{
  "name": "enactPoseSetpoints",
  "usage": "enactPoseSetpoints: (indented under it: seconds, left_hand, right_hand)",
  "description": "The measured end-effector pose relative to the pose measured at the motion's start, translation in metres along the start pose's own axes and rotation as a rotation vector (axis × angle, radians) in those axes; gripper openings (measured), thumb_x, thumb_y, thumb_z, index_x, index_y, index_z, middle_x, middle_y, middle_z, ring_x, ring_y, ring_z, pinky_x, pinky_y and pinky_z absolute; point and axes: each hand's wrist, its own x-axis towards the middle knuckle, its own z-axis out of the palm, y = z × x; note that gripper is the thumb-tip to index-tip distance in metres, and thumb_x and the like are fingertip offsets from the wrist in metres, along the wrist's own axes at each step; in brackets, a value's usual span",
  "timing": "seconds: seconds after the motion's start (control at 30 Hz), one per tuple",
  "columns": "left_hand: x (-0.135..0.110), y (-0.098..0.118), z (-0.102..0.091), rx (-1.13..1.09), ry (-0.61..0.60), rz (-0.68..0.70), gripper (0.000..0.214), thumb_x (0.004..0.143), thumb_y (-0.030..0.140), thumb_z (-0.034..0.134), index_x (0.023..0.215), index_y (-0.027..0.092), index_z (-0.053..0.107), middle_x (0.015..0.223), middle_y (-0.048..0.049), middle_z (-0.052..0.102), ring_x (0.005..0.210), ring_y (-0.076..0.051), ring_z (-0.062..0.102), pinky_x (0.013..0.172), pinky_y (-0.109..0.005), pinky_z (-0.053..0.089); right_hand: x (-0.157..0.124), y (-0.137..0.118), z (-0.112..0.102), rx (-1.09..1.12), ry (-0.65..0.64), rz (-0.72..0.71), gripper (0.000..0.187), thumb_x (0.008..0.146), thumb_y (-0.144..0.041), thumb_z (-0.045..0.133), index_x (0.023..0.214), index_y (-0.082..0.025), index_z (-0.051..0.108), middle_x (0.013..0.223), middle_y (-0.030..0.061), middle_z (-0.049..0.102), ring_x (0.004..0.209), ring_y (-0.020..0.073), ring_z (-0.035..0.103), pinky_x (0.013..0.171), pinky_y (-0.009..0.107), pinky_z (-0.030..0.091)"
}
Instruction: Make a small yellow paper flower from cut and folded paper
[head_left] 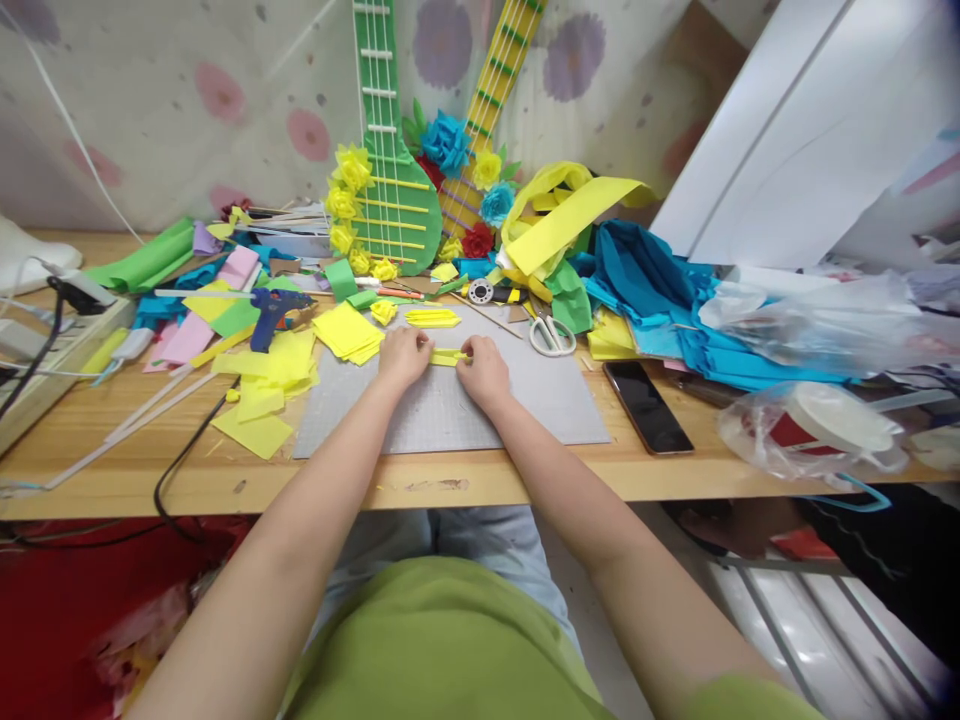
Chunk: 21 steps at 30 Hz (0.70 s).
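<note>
A narrow strip of yellow crepe paper (448, 357) is stretched between my two hands, just above or on the grey cutting mat (450, 425). My left hand (405, 356) pinches its left end, and my right hand (484, 371) closes on the right end. Just beyond them lie several folded yellow paper pieces (433, 317). A stack of yellow paper squares (348, 332) sits to the left of my left hand, with a small yellow paper flower (384, 312) beside it. White-handled scissors (553, 336) rest to the right of my right hand.
A blue glue gun (268, 318) and loose yellow sheets (271, 378) lie left. A phone (648, 407) and a bagged cup (817, 430) are right. A green paper instrument (397, 200) with yellow flowers leans at the back, near blue crepe paper (652, 275).
</note>
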Motion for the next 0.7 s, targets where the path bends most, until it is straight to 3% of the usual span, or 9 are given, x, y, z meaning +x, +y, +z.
enactPoseSetpoints:
  seconds: [0.2,0.43,0.7]
  left_hand:
    - [0.004,0.011,-0.006,0.086,-0.145,0.033,0.022,0.067,0.037,0.061,0.081,0.021,0.063,0.090,-0.0076,0.063,0.092,-0.024,0.053,0.082,-0.036,0.040]
    - [-0.001,0.011,-0.007,0.001,-0.111,-0.021,0.015,0.062,0.031,0.063,0.073,0.021,0.064,0.083,-0.0050,0.062,0.086,-0.021,0.053,0.078,-0.034,0.041]
    - [-0.008,-0.004,0.001,-0.190,-0.074,0.143,0.006,0.065,0.020,0.055,0.071,0.019,0.056,0.078,-0.0019,0.059,0.078,-0.016,0.052,0.074,-0.030,0.042]
  right_hand:
    - [0.007,0.007,0.002,0.074,0.037,0.078,0.020,0.080,-0.028,0.044,0.090,-0.018,0.058,0.093,0.0065,0.056,0.093,0.0182,0.048,0.082,0.030,0.037]
    - [0.007,0.003,0.001,0.039,-0.025,0.053,0.025,0.077,-0.032,0.051,0.096,-0.019,0.062,0.098,0.0080,0.055,0.097,0.0210,0.046,0.085,0.032,0.037]
    - [0.010,0.011,0.004,0.116,-0.048,-0.047,0.016,0.072,-0.017,0.049,0.081,-0.020,0.061,0.089,0.0038,0.055,0.087,0.0168,0.047,0.084,0.029,0.037]
